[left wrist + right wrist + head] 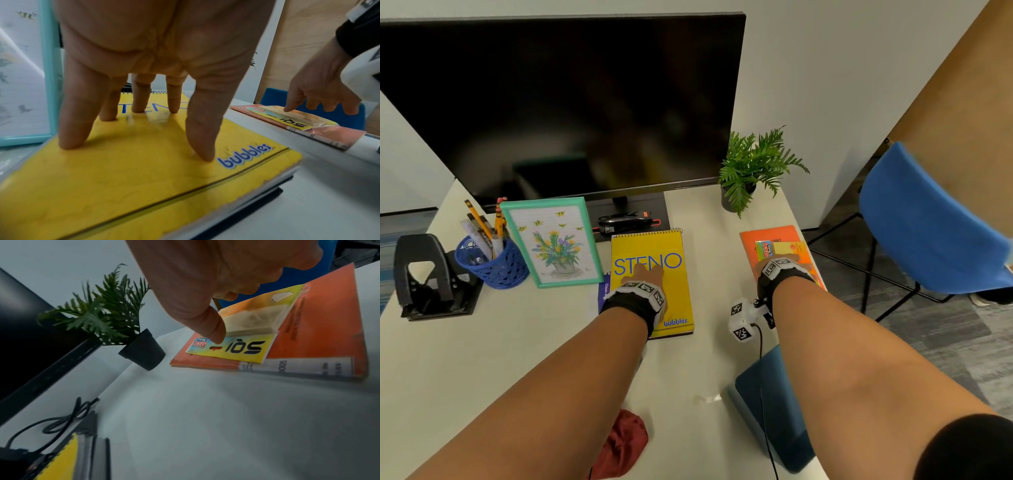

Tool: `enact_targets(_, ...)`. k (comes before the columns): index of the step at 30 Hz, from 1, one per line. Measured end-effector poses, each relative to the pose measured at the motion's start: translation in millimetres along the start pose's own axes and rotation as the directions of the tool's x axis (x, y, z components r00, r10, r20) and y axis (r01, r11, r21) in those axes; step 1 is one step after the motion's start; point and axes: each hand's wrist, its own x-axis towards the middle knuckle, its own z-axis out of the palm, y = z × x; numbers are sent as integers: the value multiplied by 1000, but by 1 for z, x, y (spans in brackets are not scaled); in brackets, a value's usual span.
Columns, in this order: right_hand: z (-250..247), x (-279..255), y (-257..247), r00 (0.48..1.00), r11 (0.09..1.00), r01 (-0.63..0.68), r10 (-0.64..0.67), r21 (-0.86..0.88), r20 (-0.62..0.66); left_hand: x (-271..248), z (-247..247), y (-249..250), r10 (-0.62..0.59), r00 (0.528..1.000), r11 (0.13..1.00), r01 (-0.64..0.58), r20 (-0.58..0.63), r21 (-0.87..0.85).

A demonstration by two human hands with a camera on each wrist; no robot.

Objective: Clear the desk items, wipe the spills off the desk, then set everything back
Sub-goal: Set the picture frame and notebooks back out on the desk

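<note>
Across a white tabletop [482, 359] against pale walls: dark monitor [558, 102] at 12 o'clock, steno pad [674, 294] centre under the flat, spread left hand [643, 277], sticky-note pack [784, 248] at 2 o'clock touched by the right hand [779, 263], fingers loosely curled, red cloth [625, 442] at 6 o'clock, blue chair [928, 233] at 3 o'clock.

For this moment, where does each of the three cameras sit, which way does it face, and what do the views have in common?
Head: worn on the head, looking forward and down over the desk toward the monitor; both forearms, the left hand and right hand show.
Left wrist: looks along the left palm at fingertips pressing the yellow steno pad; the right hand shows at far right.
Right wrist: looks along the right hand, thumb touching the sticky notes pack on the orange folder.
Shared: both wrist views show the sticky notes pack and the steno pad.
</note>
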Motion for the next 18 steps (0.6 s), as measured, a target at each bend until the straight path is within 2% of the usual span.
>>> enact_targets(2, -1, -2, 4, 997, 996, -76, 75, 48, 16, -2, -1, 1, -6, 1000, 1000, 6, -11, -1)
enact_targets(6, -7, -21, 18, 993, 988, -114, 112, 100, 21, -9, -6, 4, -15, 1000, 1000, 15, -17, 19)
enact_targets(9, 6, 12, 15, 997, 996, -73, 71, 53, 24, -13, -6, 4, -23, 1000, 997, 25, -20, 72)
enact_targets(12, 10, 19, 9, 999, 999, -25, 26, -31, 30, -12, -4, 3, -9, 999, 997, 12, -34, 75)
enact_targets(15, 14, 31, 1, 998, 998, -63, 62, 16, 17, -10, -4, 4, -13, 999, 997, 15, -34, 70)
enact_targets(16, 18, 39, -5, 998, 995, -54, 53, 83, 16, -11, -4, 5, -17, 999, 998, 20, -35, 67)
enact_targets(18, 33, 50, -18, 990, 982, -130, 122, 135, 67, -11, -4, 5, -15, 999, 998, 18, -42, 61)
